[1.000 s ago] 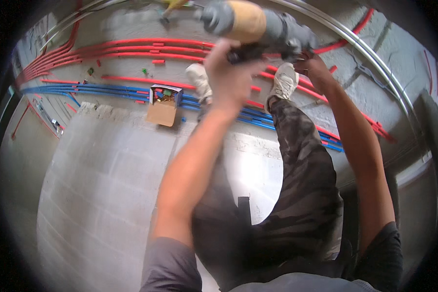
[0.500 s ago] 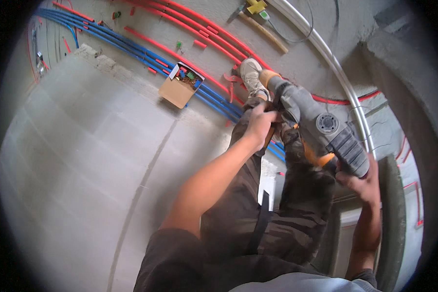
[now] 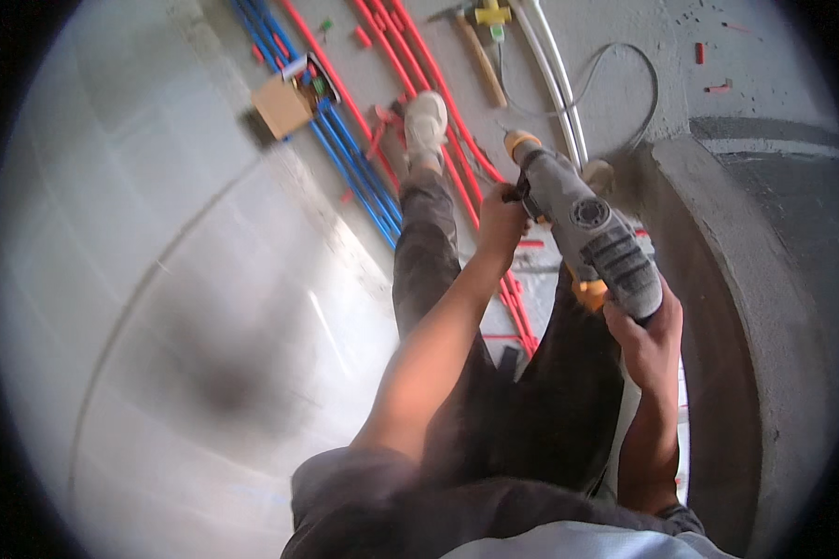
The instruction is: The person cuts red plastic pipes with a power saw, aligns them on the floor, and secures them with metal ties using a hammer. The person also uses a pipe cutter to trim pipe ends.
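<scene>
I am holding a grey rotary hammer drill (image 3: pixel 589 235) out in front of me with both hands, nose pointing down and away toward the floor. My right hand (image 3: pixel 645 331) is closing fully around the rear grip, and my left hand (image 3: pixel 501 224) is wrapping the side handle near the front. I judge this as the step of lining the tool up over its spot. The next move calls for a firm two-handed brace and a bit tip kept clear of the red pipes (image 3: pixel 410 56) and blue pipes (image 3: pixel 350 163) running across the concrete floor (image 3: pixel 625 37) beside my shoe (image 3: pixel 425 121).
</scene>
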The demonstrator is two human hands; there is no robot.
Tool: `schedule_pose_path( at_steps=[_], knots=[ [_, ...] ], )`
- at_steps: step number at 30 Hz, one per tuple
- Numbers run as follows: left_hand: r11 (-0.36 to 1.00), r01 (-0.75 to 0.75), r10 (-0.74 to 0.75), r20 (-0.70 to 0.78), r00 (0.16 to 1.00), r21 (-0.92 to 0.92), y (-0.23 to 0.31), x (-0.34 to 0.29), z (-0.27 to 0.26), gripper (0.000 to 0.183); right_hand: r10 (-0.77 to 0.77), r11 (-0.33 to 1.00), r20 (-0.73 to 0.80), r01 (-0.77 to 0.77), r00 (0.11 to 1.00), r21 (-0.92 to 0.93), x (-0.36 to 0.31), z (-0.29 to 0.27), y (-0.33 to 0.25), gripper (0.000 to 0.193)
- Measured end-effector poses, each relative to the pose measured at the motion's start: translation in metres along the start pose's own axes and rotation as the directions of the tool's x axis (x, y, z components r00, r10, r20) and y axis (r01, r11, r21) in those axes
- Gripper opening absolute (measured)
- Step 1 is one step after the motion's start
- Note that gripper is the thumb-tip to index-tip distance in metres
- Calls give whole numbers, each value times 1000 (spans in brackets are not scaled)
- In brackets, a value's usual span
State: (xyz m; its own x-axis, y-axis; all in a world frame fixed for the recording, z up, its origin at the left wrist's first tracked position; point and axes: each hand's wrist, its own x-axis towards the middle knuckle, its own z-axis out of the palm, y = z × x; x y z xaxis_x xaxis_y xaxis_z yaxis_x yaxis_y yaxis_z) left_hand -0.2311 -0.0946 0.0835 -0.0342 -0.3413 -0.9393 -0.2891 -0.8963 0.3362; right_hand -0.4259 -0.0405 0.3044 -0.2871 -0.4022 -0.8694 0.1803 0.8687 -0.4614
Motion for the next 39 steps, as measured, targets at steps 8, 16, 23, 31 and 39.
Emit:
schedule_pose_path(
  at_steps=[8, 16, 23, 31, 39],
  knots=[
    [907, 64, -86, -35, 996, -417, -150, -12, 50, 24, -66, 897, 131, 117, 989, -427, -2, 2, 52, 41],
    [977, -146, 113, -203, 973, -156, -251, 12, 38, 31, -28, 726, 197, 155, 980, -670, 9, 50, 127, 43],
    [966, -168, 109, -278, 954, -198, -286, 34, 14, 20, 75, 702, 128, 39, 989, -711, 9, 103, 151, 34],
    [996, 28, -53, -316, 947, -82, -280, 63, 5, 31, -50, 688, 146, 140, 988, -713, 52, 115, 200, 26],
    [998, 27, -9, -330, 944, 50, -289, 76, 7, 37, -33, 782, 106, 92, 994, -616, 64, 102, 222, 26]
  ],
)
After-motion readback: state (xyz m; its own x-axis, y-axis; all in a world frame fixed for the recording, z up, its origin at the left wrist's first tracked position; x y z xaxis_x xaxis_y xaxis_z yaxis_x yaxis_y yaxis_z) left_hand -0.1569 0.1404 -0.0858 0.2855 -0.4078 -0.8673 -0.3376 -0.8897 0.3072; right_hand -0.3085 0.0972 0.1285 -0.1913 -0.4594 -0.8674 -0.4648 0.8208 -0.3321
